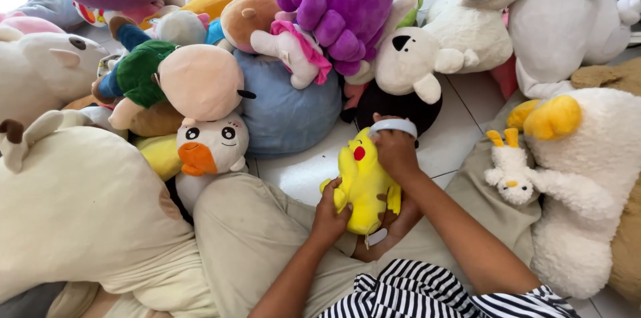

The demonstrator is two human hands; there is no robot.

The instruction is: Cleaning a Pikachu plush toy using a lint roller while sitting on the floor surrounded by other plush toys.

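At the far left a big cream plush is seen, lying against the person's leg. Just above it a white bear is found. Next comes a small white duck with an orange beak, and over it a round-headed doll in a green top. A blue cushion is set behind them, with a pink-maned pony lying on top. Higher up, a purple plush is piled on the heap.

In the middle, over the lap and just above the white floor, a yellow toy is held — it has a red cheek and a small tag at the bottom. The left hand is closed around the toy's lower left side. The right hand is closed over the toy's top right, and a pale blue band is pinched at its fingertips. The band is just above the toy's head.

Behind the hands a white dog with a black nose is propped on a black plush. To the right a little white goat with yellow horns is seen beside a big fluffy white plush with a yellow beak. At the top right more white plush toys are stacked.
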